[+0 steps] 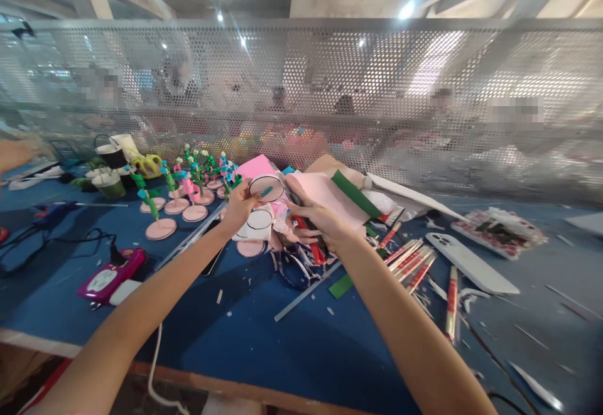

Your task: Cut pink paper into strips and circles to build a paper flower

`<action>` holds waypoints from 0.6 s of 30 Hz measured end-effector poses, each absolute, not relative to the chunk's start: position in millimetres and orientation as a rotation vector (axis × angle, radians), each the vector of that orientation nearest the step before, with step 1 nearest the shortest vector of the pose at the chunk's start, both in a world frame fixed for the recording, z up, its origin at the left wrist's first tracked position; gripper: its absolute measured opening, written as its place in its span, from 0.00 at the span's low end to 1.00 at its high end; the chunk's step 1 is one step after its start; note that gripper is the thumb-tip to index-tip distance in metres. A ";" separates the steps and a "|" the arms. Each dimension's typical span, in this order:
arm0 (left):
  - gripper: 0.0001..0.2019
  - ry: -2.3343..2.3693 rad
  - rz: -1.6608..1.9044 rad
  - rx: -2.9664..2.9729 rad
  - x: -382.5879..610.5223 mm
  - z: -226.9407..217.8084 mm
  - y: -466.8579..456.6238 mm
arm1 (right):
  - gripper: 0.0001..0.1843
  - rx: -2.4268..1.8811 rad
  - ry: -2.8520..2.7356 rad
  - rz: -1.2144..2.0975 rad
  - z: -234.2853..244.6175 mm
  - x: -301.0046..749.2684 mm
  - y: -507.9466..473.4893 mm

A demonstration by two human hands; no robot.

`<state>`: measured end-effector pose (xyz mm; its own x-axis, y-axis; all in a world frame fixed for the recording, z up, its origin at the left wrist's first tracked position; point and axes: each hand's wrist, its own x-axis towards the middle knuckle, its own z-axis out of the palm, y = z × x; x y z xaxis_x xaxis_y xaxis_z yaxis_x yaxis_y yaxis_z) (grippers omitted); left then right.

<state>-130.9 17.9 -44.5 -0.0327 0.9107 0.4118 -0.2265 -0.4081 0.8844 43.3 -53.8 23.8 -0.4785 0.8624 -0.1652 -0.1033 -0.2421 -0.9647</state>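
My left hand [239,204] pinches a pale round disc [266,189] with a dark rim; a teal patch shows at the thumb tip on it. Just to the right, my right hand [323,217] has its fingers curled round a red-and-black tool [317,253], whose kind is partly hidden by the hand. Below the disc lies a white piece of paper [258,223] with a black circle drawn on it. Further down is a pink disc [250,248]. Pink sheets [330,198] and a green strip [355,194] lie behind my right hand.
Several small green, blue and pink flower stems on pink round bases [161,229] stand left. A magenta device [113,274], glue gun [54,213], white phone [471,263], red-and-white sticks [414,261] and dark blue bundle [299,269] lie around. A perforated metal screen [301,76] closes the back.
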 end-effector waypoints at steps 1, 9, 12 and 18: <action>0.18 0.792 1.600 1.338 -131.1 -45.5 19.1 | 0.36 -0.961 -1.316 1.805 23.7 43.4 -53.5; 0.12 0.863 1.549 1.371 -121.7 -43.6 8.4 | 0.34 -0.975 -1.284 1.825 27.5 41.5 -56.2; 0.12 0.863 1.516 1.403 -116.9 -42.0 1.7 | 0.35 -1.006 -1.263 1.773 27.0 39.8 -57.3; 0.12 0.903 1.561 1.438 -123.0 -42.0 5.9 | 0.36 -0.995 -1.264 1.712 23.4 39.8 -56.7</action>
<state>-123.0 5.9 -42.0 -0.0215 0.9098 0.4144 -0.0938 -0.4145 0.9052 39.8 -56.7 23.4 -0.3965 0.9069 -0.1421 -0.1309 -0.2091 -0.9691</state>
